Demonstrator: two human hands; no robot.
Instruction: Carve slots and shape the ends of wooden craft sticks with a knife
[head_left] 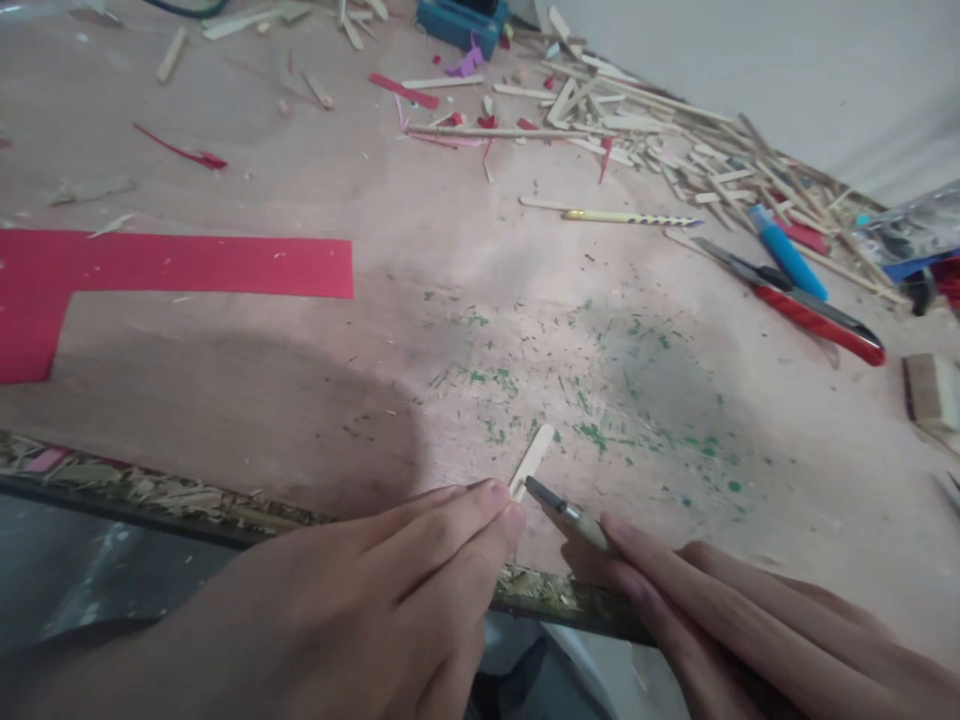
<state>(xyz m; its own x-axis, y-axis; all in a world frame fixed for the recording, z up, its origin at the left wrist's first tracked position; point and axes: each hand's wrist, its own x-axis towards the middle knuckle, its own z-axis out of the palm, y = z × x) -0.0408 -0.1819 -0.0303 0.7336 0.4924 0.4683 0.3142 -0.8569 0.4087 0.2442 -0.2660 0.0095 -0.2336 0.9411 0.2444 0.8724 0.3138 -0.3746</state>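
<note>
Near the table's front edge, my left hand (420,570) pinches the lower end of a pale wooden craft stick (535,455), which points away and to the right. A small carving knife (585,525) is held in my right hand (697,600), between thumb and fingers. Its dark metal tip meets the stick's right edge, just beyond my left fingertips. The stick's near end is hidden under my left fingers. Green shavings (592,435) lie scattered on the board beyond the stick.
A red sheet strip (225,264) lies at left. At right are red-handled pliers (817,318), a blue pen-like tool (787,252) and a wooden block (930,392). A patterned pencil (630,217) lies farther back. Heaped sticks (637,120) line the back edge, near a blue box-like object (461,25).
</note>
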